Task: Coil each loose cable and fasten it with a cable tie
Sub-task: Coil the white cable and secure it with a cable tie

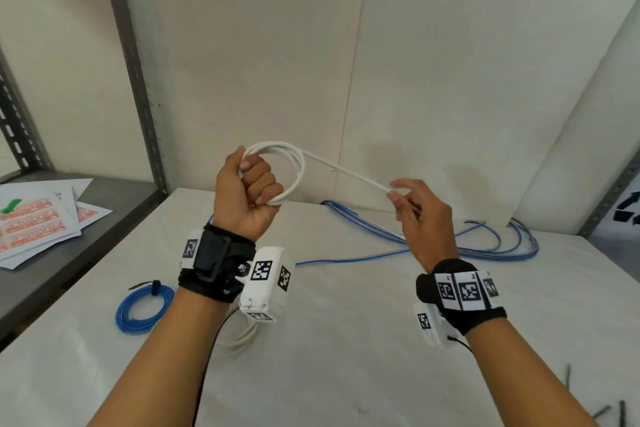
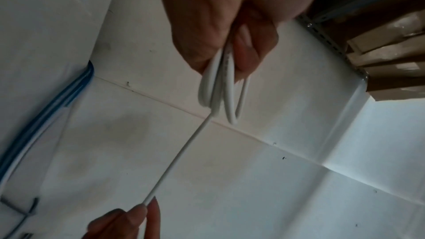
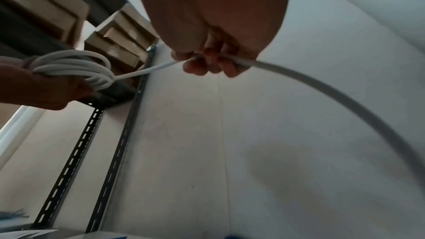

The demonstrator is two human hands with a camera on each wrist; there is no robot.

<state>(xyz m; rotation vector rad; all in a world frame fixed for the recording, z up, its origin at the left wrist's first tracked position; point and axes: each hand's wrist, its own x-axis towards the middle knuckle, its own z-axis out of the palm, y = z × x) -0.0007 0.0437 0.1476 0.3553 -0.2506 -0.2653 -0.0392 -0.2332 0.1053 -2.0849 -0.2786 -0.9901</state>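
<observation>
My left hand (image 1: pixel 254 189) is raised above the table and grips several loops of a white cable (image 1: pixel 294 163) in its fist. One straight run of that cable (image 1: pixel 346 172) stretches right to my right hand (image 1: pixel 398 192), which pinches it between thumb and fingertips. In the left wrist view the white loops (image 2: pixel 220 94) hang from the curled fingers. In the right wrist view the white cable (image 3: pixel 322 86) passes through the right fingers (image 3: pixel 207 64) and curves down to the right. A loose blue cable (image 1: pixel 485 246) lies sprawled at the back of the table.
A coiled blue cable (image 1: pixel 143 308) with a black tie lies at the table's left. Another white coil (image 1: pixel 242 336) shows under my left wrist. Black cable ties (image 1: pixel 606 409) lie at the lower right. Printed sheets (image 1: pixel 38 218) rest on the metal shelf at the left.
</observation>
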